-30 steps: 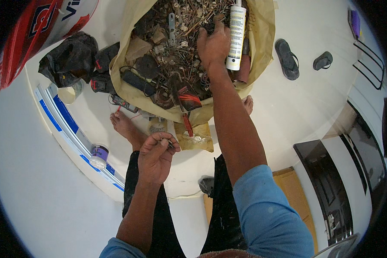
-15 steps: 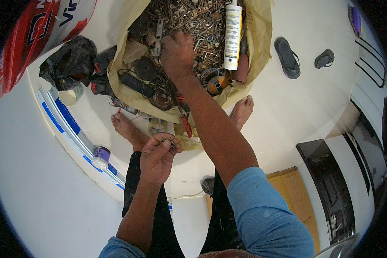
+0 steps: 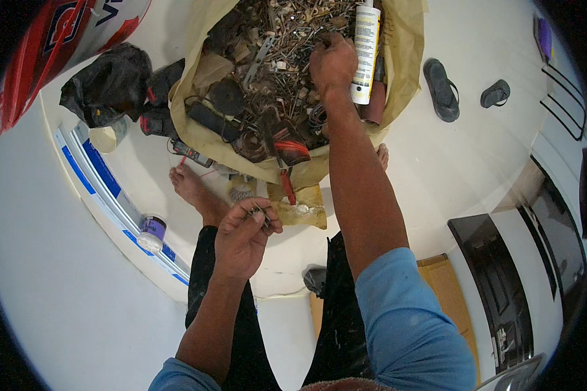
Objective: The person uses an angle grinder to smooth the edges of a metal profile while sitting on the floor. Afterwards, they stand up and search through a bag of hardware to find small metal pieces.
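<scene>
A wide yellowish sack (image 3: 403,72) lies spread at the top, filled with a heap of loose screws and nails (image 3: 293,45). My right hand (image 3: 333,64) reaches into that heap, fingers curled downward and their tips hidden. Right beside it lies a white sealant cartridge (image 3: 366,55). Lower down, above my legs, my left hand (image 3: 240,244) is closed in a pinch on a few thin screws (image 3: 261,212). A slotted metal strip (image 3: 259,60) rests on the heap's left part. A tool with a red handle (image 3: 287,187) sticks out over the sack's near edge.
A red and white bucket (image 3: 52,58) and a black plastic bag (image 3: 107,85) stand at the left. Blue-and-white strips (image 3: 98,173) run along the wall with a purple-labelled can (image 3: 152,233). Dark slippers (image 3: 441,90) lie right; a cardboard sheet (image 3: 447,287) is lower right.
My right hand has moved right across the heap, from beside the slotted strip to beside the cartridge. My left hand stays nearly in place with the screws.
</scene>
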Available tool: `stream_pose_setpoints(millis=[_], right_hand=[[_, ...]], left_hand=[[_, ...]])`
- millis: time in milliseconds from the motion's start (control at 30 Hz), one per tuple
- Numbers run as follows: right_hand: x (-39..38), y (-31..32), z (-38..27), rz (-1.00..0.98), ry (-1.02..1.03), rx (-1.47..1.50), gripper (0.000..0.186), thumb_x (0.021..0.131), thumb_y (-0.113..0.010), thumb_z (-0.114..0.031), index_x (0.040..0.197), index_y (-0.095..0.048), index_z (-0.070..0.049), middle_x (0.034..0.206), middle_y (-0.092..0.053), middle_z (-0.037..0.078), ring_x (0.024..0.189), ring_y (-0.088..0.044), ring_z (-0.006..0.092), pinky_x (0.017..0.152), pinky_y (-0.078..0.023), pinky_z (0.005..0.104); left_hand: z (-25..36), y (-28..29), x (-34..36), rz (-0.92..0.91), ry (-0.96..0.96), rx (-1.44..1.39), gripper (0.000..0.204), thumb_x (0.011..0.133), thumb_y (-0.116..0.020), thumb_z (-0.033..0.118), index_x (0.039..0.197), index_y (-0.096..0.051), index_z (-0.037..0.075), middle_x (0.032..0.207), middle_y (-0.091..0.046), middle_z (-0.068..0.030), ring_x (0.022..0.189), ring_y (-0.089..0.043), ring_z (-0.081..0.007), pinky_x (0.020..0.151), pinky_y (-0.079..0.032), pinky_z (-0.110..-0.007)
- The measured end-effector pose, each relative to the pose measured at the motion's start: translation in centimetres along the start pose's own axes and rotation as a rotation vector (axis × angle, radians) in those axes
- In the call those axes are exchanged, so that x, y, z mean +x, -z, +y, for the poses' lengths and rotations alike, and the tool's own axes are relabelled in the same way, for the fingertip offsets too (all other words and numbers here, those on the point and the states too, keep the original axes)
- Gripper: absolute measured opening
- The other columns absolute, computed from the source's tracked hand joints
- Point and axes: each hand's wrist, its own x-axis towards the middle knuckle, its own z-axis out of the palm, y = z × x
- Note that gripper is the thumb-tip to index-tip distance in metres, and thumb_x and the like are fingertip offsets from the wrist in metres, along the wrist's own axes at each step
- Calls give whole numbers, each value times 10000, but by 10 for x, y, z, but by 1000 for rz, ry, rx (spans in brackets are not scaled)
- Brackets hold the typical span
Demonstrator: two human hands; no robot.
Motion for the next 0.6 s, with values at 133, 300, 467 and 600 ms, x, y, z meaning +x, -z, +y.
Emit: stream_pose_setpoints(millis=[133,300,467,600], right_hand=[[3,-9,1,-47,-53,-30,209,907,-801,-217,1044,-833,-61,1026,-765,219,1060,-705,420,962,-568,531],[6,-19,-4,10,-25,-89,202,924,-798,-263,1006,-857,-88,998,-784,208,1045,-698,409,967,-561,524],[13,-27,6,52,31,-4,220,937,-809,-273,1000,-850,-66,971,-794,170,988,-717,389,931,-573,506],[12,-4,2,-203,-313,689,194,949,-793,-197,1045,-828,-32,942,-790,95,835,-735,249,817,-598,405]], left_hand=[[3,0,0,-4,-10,-26,225,1090,-613,65,1297,-673,2,1123,-745,-129,1013,-727,-237,934,-589,-414],[4,1,-1,-21,-17,-50,208,1099,-613,83,1282,-679,7,1123,-749,-122,1033,-736,-234,940,-592,-409],[5,4,1,-34,-19,-27,195,1102,-618,92,1268,-685,15,1126,-752,-118,1037,-740,-233,944,-592,-411],[3,8,0,-26,-28,-35,193,1100,-617,87,1265,-686,16,1129,-751,-124,1038,-737,-233,946,-591,-413]])
